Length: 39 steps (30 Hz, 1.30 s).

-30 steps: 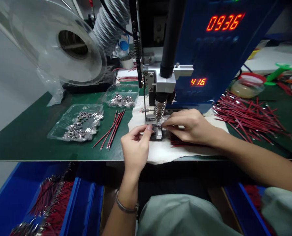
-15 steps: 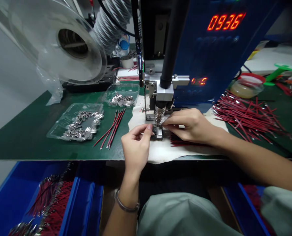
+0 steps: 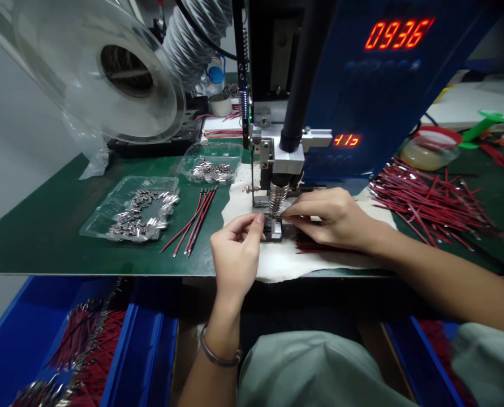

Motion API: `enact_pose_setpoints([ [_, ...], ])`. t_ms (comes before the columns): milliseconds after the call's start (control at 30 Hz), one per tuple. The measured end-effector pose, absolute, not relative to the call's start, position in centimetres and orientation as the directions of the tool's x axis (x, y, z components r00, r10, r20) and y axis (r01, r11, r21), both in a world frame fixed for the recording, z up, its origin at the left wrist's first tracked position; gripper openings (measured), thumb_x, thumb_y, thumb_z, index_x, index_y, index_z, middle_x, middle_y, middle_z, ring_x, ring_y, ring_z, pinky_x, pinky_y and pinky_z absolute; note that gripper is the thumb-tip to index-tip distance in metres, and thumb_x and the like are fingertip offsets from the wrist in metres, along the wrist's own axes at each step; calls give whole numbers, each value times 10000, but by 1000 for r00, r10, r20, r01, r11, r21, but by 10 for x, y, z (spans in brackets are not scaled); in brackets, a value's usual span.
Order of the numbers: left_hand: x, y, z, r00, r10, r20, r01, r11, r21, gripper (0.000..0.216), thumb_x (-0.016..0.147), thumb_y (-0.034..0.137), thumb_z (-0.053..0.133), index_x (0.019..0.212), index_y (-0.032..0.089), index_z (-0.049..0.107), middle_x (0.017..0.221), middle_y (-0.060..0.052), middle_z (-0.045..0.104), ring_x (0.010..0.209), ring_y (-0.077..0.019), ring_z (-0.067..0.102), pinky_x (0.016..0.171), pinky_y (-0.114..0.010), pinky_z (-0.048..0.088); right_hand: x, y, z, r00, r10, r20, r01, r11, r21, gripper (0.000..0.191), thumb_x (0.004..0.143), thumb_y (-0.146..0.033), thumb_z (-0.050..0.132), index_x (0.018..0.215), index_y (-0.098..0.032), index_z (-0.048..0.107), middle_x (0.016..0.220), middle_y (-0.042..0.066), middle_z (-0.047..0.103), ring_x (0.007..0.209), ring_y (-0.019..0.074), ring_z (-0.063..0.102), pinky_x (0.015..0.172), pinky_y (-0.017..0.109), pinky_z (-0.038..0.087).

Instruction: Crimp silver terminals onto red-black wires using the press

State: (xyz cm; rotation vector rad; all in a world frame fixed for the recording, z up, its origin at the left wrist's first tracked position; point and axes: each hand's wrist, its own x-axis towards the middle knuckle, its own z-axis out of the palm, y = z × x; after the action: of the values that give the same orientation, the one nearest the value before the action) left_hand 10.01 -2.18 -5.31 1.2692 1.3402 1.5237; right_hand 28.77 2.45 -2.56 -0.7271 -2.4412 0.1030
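Observation:
My left hand [image 3: 238, 246] is closed in a pinch at the left side of a small metal fixture [image 3: 276, 229]; whatever lies between its fingertips is too small to make out. From the right, my right hand [image 3: 330, 217] pinches at the same spot, its fingertips by the lower end of the spring-wrapped press head [image 3: 278, 198]. What those fingers hold is hidden. Below my right hand lie red-and-black wires [image 3: 309, 243] on a white cloth [image 3: 272, 268]. The blue machine [image 3: 340, 102] carrying the head stands directly behind both hands.
Left of the hands are a clear tray [image 3: 128, 220] and another clear tray [image 3: 209, 164], both with small metal parts, and several loose wires [image 3: 196, 220]. A wire pile [image 3: 430, 203] lies right. Blue bins [image 3: 145, 339] sit below the table edge. A large plastic reel [image 3: 77, 73] hangs upper left.
Both hands stay at the fixture in nearly the same pose. The lower red display on the machine shows different characters. The whole view has shifted slightly.

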Motion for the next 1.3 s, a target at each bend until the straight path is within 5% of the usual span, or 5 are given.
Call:
enact_pose_setpoints([
  [1000, 101, -21, -54, -265, 944, 197, 119, -171, 978, 245, 766, 354, 675, 807, 116, 710, 604, -9, 568, 543, -90, 470, 513, -192, 383, 287, 24, -27, -653, 492, 576, 476, 858, -194, 156, 831, -120, 559, 883, -157, 701, 796, 61, 701, 694, 149, 626, 626, 252, 469],
  [1200, 105, -35, -50, -391, 858, 334, 196, -277, 941, 215, 841, 329, 589, 817, 134, 674, 675, -25, 602, 580, -104, 512, 540, -204, 405, 288, 10, -10, -615, 478, 627, 463, 863, -204, 139, 829, -140, 590, 891, -173, 709, 843, 68, 731, 726, 159, 665, 643, 268, 514],
  [1300, 111, -56, -47, -273, 905, 327, 182, -285, 941, 164, 823, 293, 613, 872, 153, 683, 695, -32, 624, 566, -118, 531, 517, -218, 407, 281, -9, 5, -579, 464, 671, 392, 879, -271, 133, 819, -153, 622, 893, -219, 711, 785, 31, 741, 711, 159, 689, 667, 282, 543],
])
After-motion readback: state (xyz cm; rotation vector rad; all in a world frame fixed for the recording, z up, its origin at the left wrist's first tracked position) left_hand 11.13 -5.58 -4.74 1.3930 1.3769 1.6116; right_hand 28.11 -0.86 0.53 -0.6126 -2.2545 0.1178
